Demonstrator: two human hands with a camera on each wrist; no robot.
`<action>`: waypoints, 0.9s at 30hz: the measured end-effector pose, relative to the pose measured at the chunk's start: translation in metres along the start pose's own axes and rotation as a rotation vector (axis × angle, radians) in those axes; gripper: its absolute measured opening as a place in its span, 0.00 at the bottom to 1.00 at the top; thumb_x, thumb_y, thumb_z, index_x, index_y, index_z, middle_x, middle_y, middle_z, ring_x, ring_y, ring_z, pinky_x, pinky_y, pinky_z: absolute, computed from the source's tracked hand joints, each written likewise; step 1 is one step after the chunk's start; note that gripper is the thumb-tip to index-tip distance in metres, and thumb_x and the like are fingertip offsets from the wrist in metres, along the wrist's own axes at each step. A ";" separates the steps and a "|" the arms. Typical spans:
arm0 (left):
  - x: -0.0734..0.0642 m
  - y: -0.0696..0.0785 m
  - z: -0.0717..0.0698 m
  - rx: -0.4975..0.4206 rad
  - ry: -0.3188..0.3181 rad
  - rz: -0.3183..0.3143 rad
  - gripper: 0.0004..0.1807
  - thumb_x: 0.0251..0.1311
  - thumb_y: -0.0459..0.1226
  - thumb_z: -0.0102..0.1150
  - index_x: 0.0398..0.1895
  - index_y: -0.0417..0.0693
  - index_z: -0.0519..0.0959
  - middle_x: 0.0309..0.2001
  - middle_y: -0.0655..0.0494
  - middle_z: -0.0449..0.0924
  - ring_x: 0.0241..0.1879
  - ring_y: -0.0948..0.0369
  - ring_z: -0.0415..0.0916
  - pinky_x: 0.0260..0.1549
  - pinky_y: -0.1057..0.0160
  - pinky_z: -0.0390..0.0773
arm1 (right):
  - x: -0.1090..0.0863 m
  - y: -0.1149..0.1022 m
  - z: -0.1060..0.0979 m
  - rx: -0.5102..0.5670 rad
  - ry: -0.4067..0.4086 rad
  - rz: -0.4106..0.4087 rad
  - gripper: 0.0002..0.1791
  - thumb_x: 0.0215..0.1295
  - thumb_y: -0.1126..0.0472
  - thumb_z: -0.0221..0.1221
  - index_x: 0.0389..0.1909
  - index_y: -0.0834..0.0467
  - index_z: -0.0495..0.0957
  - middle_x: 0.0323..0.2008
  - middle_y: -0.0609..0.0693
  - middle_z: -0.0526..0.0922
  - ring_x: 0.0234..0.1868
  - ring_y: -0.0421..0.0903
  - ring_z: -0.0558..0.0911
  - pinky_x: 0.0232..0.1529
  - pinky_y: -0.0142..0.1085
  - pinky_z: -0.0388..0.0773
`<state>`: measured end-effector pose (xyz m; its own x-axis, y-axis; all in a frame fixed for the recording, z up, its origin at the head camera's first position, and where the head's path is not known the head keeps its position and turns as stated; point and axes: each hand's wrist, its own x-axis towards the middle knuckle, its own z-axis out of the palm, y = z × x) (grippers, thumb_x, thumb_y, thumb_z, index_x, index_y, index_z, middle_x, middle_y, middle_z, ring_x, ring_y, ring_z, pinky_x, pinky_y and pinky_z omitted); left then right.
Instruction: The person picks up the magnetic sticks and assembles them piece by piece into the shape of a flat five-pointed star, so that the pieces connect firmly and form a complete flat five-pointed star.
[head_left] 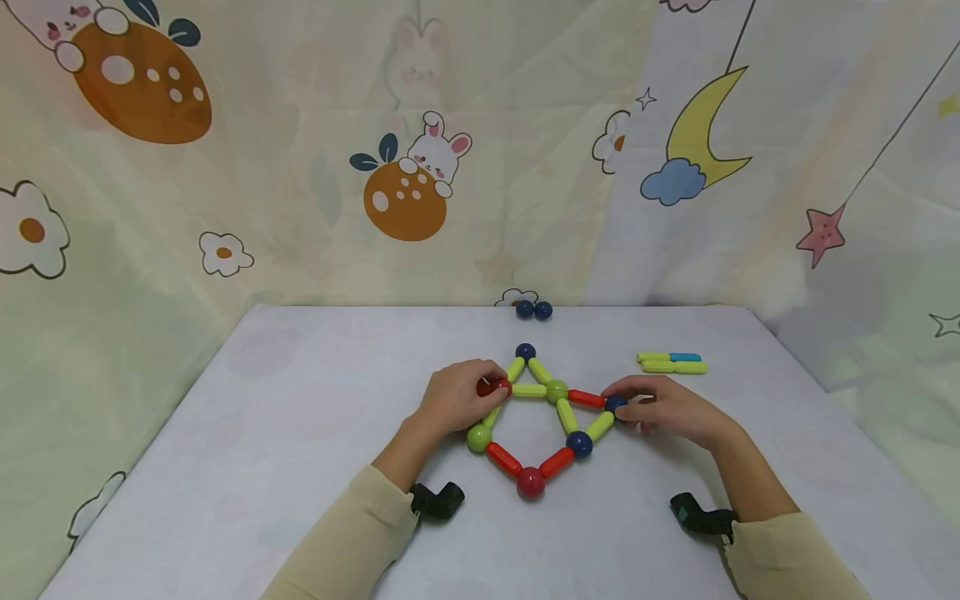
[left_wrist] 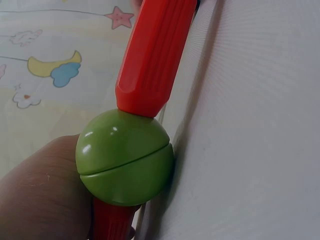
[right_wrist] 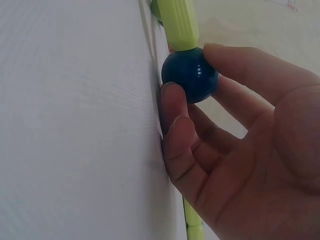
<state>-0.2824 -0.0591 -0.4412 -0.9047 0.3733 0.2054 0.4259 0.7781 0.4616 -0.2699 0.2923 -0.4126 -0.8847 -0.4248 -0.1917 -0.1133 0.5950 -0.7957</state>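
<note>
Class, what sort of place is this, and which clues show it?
Probably an indoor play corner, perhaps staged: a cartoon-printed backdrop, a pale table, and a toy-like ball-and-rod frame.

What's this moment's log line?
left hand: holds red ball | right hand: pinches navy ball | separate sticks: beyond right hand

Frame (head_left: 567, 417) of red and yellow-green rods (head_left: 557, 462) between red, green and navy balls (head_left: 531, 483), on white tabletop (head_left: 315, 392).
</note>
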 end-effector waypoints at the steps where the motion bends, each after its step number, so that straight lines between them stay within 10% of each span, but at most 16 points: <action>1: 0.000 0.000 0.000 0.000 -0.001 0.000 0.14 0.68 0.50 0.62 0.53 0.59 0.85 0.41 0.62 0.85 0.40 0.63 0.77 0.39 0.61 0.78 | 0.000 0.000 0.000 -0.001 0.000 -0.003 0.20 0.71 0.57 0.62 0.61 0.59 0.79 0.51 0.59 0.79 0.35 0.50 0.80 0.36 0.38 0.81; 18: 0.000 0.001 -0.001 0.001 -0.002 -0.018 0.13 0.68 0.49 0.64 0.51 0.58 0.85 0.40 0.63 0.85 0.38 0.64 0.78 0.37 0.63 0.78 | 0.004 0.002 0.004 0.009 0.074 0.044 0.22 0.69 0.55 0.65 0.60 0.60 0.78 0.57 0.62 0.78 0.39 0.52 0.82 0.38 0.38 0.82; 27: -0.002 0.003 -0.002 0.024 0.028 -0.028 0.13 0.68 0.48 0.63 0.51 0.56 0.85 0.41 0.61 0.84 0.38 0.63 0.76 0.37 0.64 0.78 | 0.007 -0.005 0.013 -0.146 0.235 0.039 0.24 0.69 0.56 0.66 0.60 0.62 0.74 0.32 0.53 0.77 0.31 0.49 0.76 0.29 0.34 0.75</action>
<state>-0.2793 -0.0586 -0.4383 -0.9161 0.3373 0.2167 0.4003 0.7999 0.4472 -0.2700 0.2775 -0.4177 -0.9685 -0.2395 -0.0686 -0.1257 0.7074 -0.6955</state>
